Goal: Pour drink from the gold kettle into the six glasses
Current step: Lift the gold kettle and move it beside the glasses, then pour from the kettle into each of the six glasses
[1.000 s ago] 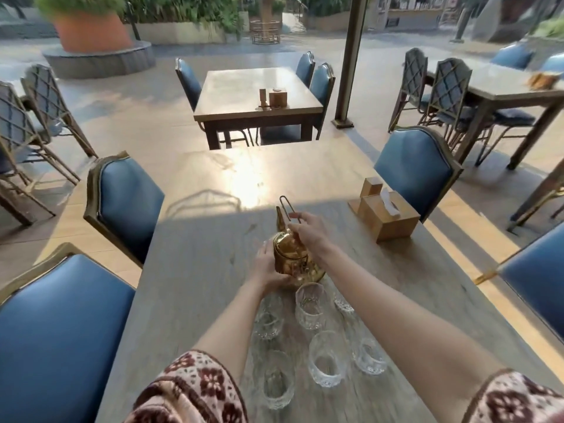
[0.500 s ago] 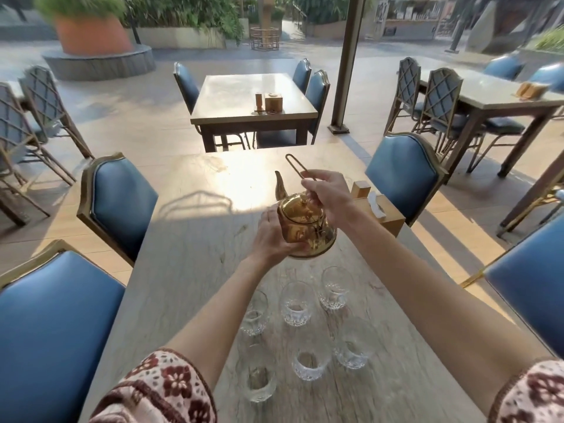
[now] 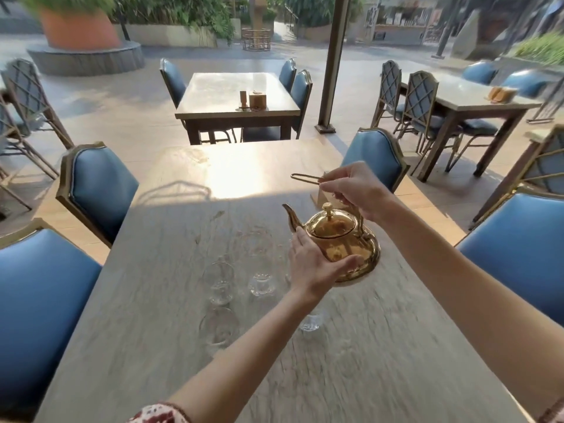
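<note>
Outdoor café terrace, rows of tables [image 3: 235,93], blue padded chairs [image 3: 100,184], planters [image 3: 79,29]

— Where is the gold kettle [image 3: 345,242] sitting now?
— It is hanging in the air, lid on, spout pointing left, above my blurred clear glasses [image 3: 262,283] standing on the table.

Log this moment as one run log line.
gold kettle: lifted above glasses | right hand: grip on handle | left hand: supports body | lid on | no pour visible
</note>
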